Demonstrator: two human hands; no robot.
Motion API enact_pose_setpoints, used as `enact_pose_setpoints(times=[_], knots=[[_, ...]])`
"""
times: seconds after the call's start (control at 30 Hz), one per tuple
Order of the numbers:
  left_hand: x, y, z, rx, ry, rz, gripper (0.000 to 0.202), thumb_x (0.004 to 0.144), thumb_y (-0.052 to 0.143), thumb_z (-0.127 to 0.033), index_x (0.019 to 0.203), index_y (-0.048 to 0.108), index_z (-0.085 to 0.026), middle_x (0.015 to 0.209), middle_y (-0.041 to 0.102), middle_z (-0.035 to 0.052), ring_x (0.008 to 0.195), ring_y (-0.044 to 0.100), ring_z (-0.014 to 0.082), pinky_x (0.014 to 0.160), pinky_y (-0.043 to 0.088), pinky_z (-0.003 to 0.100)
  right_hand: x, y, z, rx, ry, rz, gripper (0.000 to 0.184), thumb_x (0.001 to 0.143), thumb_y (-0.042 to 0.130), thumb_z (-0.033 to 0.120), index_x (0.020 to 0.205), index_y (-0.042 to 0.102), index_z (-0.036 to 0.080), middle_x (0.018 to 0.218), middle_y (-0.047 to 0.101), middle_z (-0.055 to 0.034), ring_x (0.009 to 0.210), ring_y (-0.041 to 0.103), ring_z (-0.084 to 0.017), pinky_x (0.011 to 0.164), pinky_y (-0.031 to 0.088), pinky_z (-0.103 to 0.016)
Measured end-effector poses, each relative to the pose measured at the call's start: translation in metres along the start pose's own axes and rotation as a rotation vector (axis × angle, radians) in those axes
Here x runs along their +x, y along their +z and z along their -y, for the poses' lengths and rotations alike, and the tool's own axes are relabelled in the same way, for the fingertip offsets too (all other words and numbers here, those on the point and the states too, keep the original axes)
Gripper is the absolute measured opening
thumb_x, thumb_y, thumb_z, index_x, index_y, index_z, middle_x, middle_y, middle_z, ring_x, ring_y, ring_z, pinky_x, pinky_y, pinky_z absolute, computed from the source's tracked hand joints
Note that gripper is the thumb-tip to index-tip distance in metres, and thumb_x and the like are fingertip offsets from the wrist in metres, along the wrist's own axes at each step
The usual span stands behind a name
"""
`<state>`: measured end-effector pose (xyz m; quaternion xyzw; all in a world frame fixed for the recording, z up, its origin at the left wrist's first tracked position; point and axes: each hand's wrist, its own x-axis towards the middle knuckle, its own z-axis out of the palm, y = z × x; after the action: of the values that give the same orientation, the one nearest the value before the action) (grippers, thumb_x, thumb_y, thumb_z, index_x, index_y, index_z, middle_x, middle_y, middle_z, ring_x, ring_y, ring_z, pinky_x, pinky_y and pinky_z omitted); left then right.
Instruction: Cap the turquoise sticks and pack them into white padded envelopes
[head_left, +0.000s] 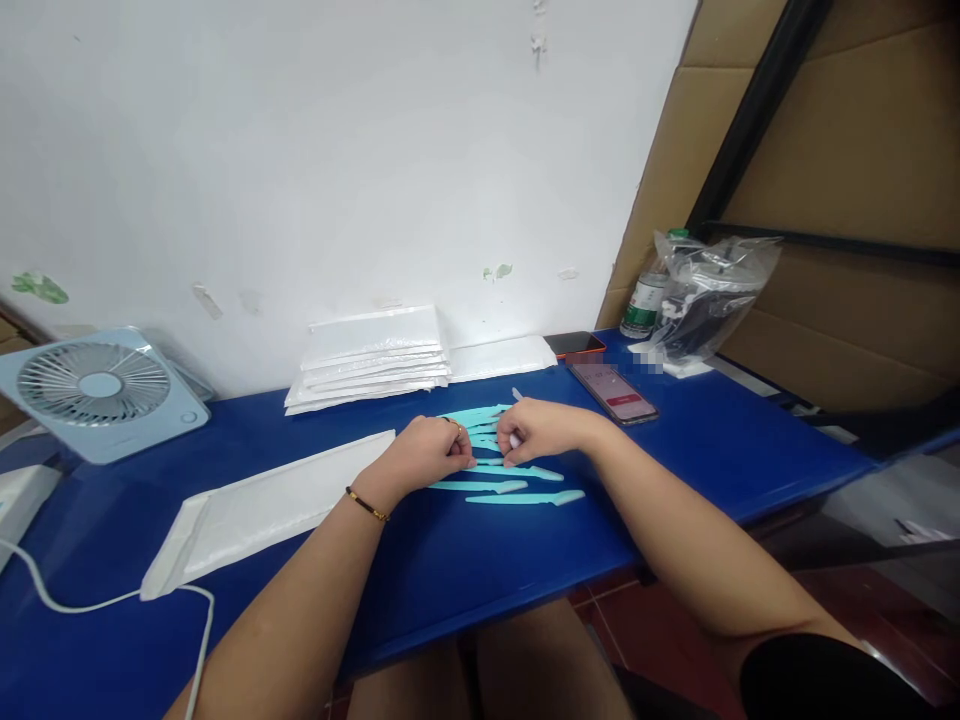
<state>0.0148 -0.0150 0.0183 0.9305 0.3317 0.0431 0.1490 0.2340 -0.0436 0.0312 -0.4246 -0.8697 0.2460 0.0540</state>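
Observation:
Several turquoise eyebrow razors (525, 498) with pale covered ends lie side by side on the blue table. My left hand (435, 452) is closed, its thumb and finger pinching the near end of one razor (489, 462) in the row. Opposite it, my right hand (529, 432) is closed at the same razor's other end. A thin whitish stick (517, 394) pokes out above the right hand, and a white bit shows between its fingers; what it is I cannot make out. The fingers partly hide the razors behind them.
A white padded mailer (270, 510) lies left of my hands. Stacked mailers (367, 355) stand against the wall. A phone (611, 388) and an orange-edged phone (576, 345) lie to the right, near a bottle (643, 305) and plastic bag (705, 300). A blue fan (101, 385) stands left.

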Motion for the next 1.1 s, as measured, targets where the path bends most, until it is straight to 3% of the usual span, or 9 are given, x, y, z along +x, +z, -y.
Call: enact_pose_setpoints(times=[0.13, 0.3, 0.47, 0.57, 0.77, 0.9, 1.0, 1.1], knots=[[0.003, 0.0, 0.002, 0.048, -0.021, -0.103, 0.017, 0.079, 0.057, -0.038, 0.075, 0.063, -0.022, 0.076, 0.065, -0.0017, 0.07, 0.058, 0.0139, 0.06, 0.034, 0.024, -0.003, -0.003, -0.003, 0.008, 0.064, -0.1, 0.018, 0.072, 0.064, 0.033, 0.072, 0.067, 0.016, 0.063, 0.062, 0.0, 0.058, 0.053, -0.011, 0.054, 0.036, -0.021], [0.004, 0.004, 0.008, 0.112, -0.016, -0.102, 0.021, 0.075, 0.061, -0.038, 0.091, 0.062, -0.024, 0.081, 0.065, -0.0023, 0.075, 0.059, 0.016, 0.065, 0.034, 0.025, -0.002, -0.002, -0.001, -0.031, 0.058, -0.111, 0.025, 0.064, 0.07, 0.038, 0.076, 0.067, 0.017, 0.071, 0.065, -0.0006, 0.063, 0.055, -0.012, 0.055, 0.037, -0.021], [0.006, 0.005, 0.008, 0.157, 0.027, -0.083, 0.013, 0.078, 0.058, -0.034, 0.076, 0.064, -0.022, 0.076, 0.066, -0.0015, 0.071, 0.058, 0.0148, 0.062, 0.033, 0.026, 0.006, 0.008, -0.001, -0.191, 0.096, -0.127, 0.012, 0.065, 0.065, 0.027, 0.073, 0.067, 0.019, 0.072, 0.067, -0.0006, 0.064, 0.057, -0.014, 0.059, 0.038, -0.022], [0.007, 0.005, 0.004, 0.246, 0.061, -0.14, 0.015, 0.079, 0.052, -0.028, 0.074, 0.064, -0.021, 0.074, 0.066, 0.0003, 0.071, 0.058, 0.0157, 0.064, 0.032, 0.029, 0.007, 0.01, 0.0, -0.275, 0.127, -0.175, 0.01, 0.063, 0.062, 0.021, 0.071, 0.067, 0.019, 0.074, 0.068, -0.0013, 0.066, 0.058, -0.015, 0.062, 0.038, -0.023], [0.006, -0.005, 0.003, 0.37, 0.042, -0.222, 0.021, 0.082, 0.045, -0.026, 0.073, 0.063, -0.018, 0.074, 0.065, 0.0053, 0.075, 0.057, 0.0188, 0.068, 0.032, 0.032, -0.004, -0.005, -0.008, -0.231, 0.128, -0.268, 0.011, 0.063, 0.06, 0.017, 0.07, 0.068, 0.018, 0.075, 0.069, -0.0029, 0.066, 0.058, -0.015, 0.059, 0.037, -0.022], [0.004, -0.008, 0.006, 0.264, 0.004, -0.238, 0.022, 0.083, 0.051, -0.037, 0.09, 0.064, -0.021, 0.092, 0.067, 0.0043, 0.09, 0.057, 0.0205, 0.077, 0.034, 0.032, -0.015, -0.016, -0.014, -0.111, 0.179, -0.316, 0.015, 0.069, 0.061, 0.024, 0.077, 0.071, 0.016, 0.076, 0.069, -0.0039, 0.064, 0.057, -0.014, 0.057, 0.037, -0.022], [0.002, -0.005, 0.001, 0.144, 0.073, -0.164, 0.029, 0.077, 0.058, -0.047, 0.094, 0.064, -0.024, 0.099, 0.065, 0.0018, 0.094, 0.057, 0.0197, 0.078, 0.035, 0.03, -0.02, -0.02, -0.012, -0.041, 0.178, -0.294, 0.019, 0.07, 0.062, 0.03, 0.081, 0.072, 0.017, 0.073, 0.068, -0.0019, 0.059, 0.054, -0.012, 0.054, 0.036, -0.021], [0.0, 0.002, -0.007, 0.091, 0.123, -0.032, 0.022, 0.077, 0.06, -0.045, 0.085, 0.065, -0.025, 0.089, 0.066, -0.0014, 0.083, 0.059, 0.017, 0.075, 0.036, 0.028, -0.023, -0.023, -0.008, -0.004, 0.139, -0.213, 0.018, 0.072, 0.061, 0.031, 0.076, 0.072, 0.017, 0.067, 0.066, -0.0003, 0.056, 0.052, -0.01, 0.052, 0.035, -0.021]])
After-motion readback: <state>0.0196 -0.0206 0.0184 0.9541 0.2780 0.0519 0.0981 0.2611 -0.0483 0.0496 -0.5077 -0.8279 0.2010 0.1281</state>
